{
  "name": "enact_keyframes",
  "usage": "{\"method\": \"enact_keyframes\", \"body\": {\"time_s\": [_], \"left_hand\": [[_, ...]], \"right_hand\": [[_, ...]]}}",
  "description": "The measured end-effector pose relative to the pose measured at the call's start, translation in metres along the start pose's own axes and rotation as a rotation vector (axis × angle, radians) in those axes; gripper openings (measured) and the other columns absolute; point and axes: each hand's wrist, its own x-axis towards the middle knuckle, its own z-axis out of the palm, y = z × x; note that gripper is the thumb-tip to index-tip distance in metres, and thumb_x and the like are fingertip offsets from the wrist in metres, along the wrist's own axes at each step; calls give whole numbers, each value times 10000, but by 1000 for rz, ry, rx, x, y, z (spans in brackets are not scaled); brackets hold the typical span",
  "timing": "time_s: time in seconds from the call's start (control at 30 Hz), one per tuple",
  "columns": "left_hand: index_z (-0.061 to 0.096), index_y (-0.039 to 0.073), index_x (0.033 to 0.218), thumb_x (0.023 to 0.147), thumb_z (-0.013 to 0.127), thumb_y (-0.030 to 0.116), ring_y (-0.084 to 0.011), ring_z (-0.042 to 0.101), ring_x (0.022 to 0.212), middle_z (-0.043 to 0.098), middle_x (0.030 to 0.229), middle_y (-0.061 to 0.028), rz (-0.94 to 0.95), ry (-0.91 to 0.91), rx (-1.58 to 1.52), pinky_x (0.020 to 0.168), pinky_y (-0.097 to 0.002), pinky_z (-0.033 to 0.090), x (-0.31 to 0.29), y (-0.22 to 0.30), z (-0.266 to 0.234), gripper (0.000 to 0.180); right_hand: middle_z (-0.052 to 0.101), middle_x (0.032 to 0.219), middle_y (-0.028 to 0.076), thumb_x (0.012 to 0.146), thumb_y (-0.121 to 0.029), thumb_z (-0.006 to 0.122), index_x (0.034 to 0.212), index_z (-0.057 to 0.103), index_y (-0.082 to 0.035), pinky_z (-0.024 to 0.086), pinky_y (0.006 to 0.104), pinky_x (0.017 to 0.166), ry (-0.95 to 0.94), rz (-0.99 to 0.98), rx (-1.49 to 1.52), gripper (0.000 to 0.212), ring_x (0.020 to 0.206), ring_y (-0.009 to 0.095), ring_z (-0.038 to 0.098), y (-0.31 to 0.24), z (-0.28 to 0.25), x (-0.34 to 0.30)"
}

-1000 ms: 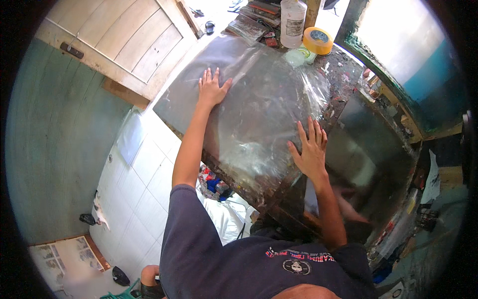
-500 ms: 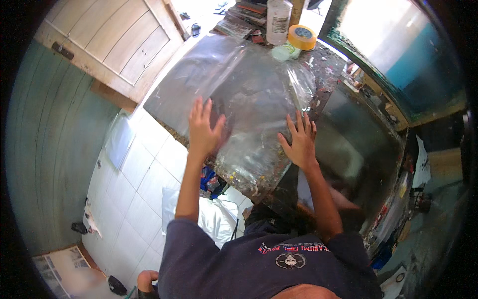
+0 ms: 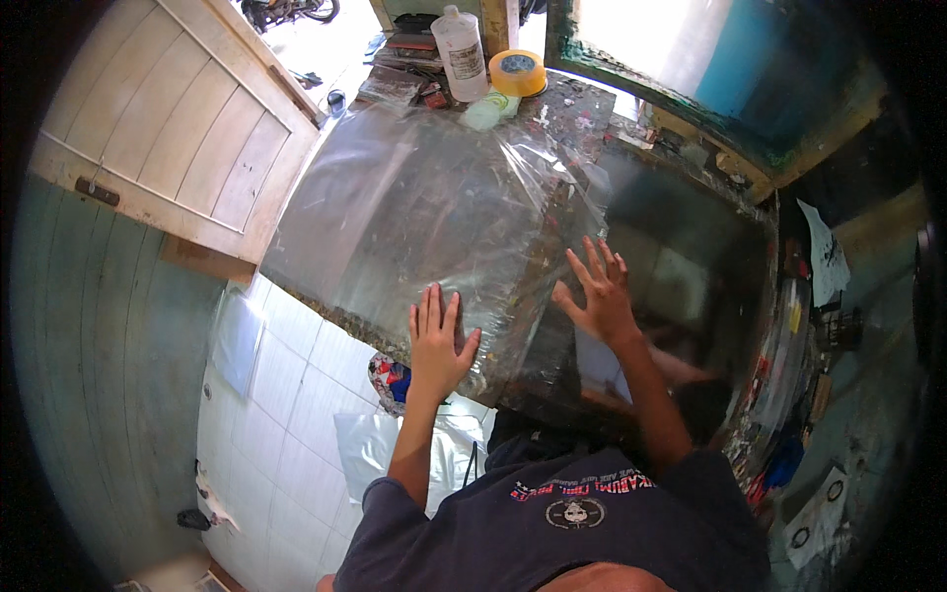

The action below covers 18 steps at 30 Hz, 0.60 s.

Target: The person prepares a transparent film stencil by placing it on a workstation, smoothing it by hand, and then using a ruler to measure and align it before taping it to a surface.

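Note:
A wide clear plastic sheet is spread over the worn, paint-stained tabletop. My left hand lies flat on the sheet near the table's front edge, fingers stretched out and pointing away from me. My right hand has its fingers spread just beyond the sheet's right side, over the edge of a dark glossy panel. Whether the right hand touches the panel or hovers over it, I cannot tell. Neither hand holds anything.
At the table's far end stand a white bottle, a roll of yellow tape and a pale green roll. A wooden door is at the left. Silvery plastic lies on the tiled floor.
My left hand has moved toward me and right, down to the sheet's near edge. The sheet now lies flatter and smoother. My right hand has shifted only slightly; the view has turned.

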Motion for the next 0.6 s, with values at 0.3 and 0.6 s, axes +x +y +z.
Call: {"method": "enact_keyframes", "body": {"time_s": [0.3, 0.6], "left_hand": [[493, 110, 1449, 868, 641, 392, -394, 322, 1448, 371, 1550, -232, -126, 175, 111, 1191, -554, 205, 8, -81, -9, 663], [649, 10, 1118, 883, 698, 180, -324, 576, 1124, 655, 1195, -150, -659, 961, 26, 1008, -419, 423, -182, -114, 27, 294]], "right_hand": [[294, 1612, 203, 968, -502, 548, 1525, 420, -128, 145, 545, 1210, -38, -274, -43, 683, 1500, 370, 241, -60, 37, 87], [295, 1631, 128, 1014, -566, 439, 1552, 384, -243, 133, 518, 1233, 33, -518, -62, 630, 1526, 314, 214, -46, 83, 120]]}}
